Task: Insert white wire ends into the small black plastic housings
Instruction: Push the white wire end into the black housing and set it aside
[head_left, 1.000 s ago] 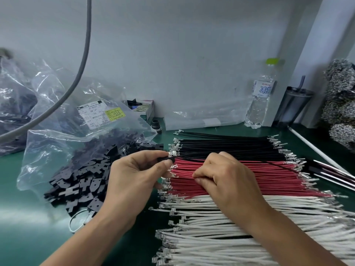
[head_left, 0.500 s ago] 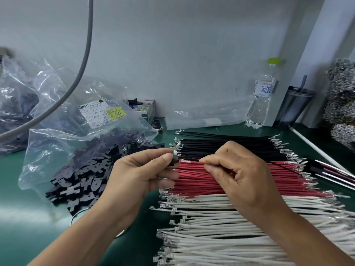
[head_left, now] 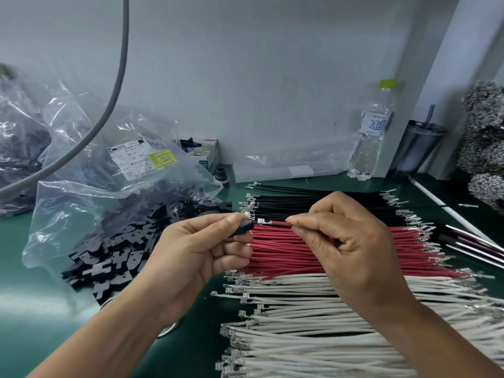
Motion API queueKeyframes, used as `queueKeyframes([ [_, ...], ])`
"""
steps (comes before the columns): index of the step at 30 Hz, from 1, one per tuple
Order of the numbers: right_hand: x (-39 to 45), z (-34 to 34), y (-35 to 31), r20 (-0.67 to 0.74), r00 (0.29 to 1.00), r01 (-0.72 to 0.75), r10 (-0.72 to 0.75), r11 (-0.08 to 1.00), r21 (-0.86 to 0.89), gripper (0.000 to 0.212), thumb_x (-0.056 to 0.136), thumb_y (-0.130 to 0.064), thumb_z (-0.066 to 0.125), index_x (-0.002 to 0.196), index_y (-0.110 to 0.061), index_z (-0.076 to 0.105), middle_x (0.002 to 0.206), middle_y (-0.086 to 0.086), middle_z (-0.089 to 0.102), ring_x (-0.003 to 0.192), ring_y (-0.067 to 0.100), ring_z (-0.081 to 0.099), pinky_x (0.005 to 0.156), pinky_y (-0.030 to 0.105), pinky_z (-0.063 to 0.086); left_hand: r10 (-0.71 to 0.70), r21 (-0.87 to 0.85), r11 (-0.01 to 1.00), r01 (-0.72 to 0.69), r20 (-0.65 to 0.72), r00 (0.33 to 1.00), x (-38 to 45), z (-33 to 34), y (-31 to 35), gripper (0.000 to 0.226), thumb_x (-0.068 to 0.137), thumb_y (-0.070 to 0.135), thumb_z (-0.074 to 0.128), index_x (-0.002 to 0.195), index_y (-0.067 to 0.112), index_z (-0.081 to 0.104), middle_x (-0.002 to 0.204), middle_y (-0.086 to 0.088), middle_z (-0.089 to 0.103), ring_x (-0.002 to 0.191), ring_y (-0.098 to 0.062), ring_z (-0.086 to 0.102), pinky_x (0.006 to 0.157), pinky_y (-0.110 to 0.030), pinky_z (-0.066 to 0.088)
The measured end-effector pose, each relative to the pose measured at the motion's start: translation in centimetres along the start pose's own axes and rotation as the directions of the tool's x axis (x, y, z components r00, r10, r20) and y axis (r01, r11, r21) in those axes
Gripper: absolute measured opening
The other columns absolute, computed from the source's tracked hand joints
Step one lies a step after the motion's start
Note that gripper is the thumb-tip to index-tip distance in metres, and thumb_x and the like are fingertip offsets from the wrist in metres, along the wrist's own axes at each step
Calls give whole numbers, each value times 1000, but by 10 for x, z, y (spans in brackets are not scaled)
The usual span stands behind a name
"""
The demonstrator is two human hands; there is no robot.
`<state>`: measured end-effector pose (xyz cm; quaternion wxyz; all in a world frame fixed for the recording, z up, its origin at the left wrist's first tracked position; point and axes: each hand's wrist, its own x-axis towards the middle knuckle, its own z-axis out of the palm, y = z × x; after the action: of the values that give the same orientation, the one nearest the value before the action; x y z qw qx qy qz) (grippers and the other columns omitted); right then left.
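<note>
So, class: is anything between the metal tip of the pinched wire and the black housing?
Nothing visible. The red wire in the right hand points its terminal at the housing in the left hand, across an open gap.

Right hand (head_left: pixel 351 241) lifted off the red wires (head_left: pixel 313 249), pinched 1 red wire (head_left: pixel 275 222), brought its metal tip beside the black housing (head_left: pixel 243 227) in the left hand (head_left: pixel 201 255).

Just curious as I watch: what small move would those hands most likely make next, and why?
Probably the right hand slides its red wire leftward into the black housing pinched by the left hand. The wire's metal terminal already points at the housing, apart from it.
</note>
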<state>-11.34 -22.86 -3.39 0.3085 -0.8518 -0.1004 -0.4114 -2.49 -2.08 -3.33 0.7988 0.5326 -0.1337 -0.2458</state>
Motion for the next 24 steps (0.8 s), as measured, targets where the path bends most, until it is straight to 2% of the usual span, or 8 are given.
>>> queueKeyframes([
  [8,-1,-1,-1,22,1000,6,-6,1000,-29,17,91,-24,68,99,-15,81,84,-6,61,75,14,63,61,35,54,-35,6,999,35,42,999,-1,0,0,32,77,24,78,100,1,79,83,-18,73,63,-20,70,58,-26,61],
  [17,0,-1,-2,25,1000,-14,14,1000,-12,15,90,-23,69,98,-16,81,84,-8,61,76,13,63,62,27,53,-53,-4,999,54,43,998,0,1,-1,36,77,27,79,101,0,79,83,-17,72,61,-20,68,56,-26,60],
  [24,0,-3,-3,31,999,34,-32,997,-64,13,92,-20,71,98,-15,81,82,-5,60,74,14,61,59,32,53,-64,-6,998,64,58,996,0,0,-1,37,78,27,79,102,-1,78,82,-17,71,61,-20,68,55,-26,59],
])
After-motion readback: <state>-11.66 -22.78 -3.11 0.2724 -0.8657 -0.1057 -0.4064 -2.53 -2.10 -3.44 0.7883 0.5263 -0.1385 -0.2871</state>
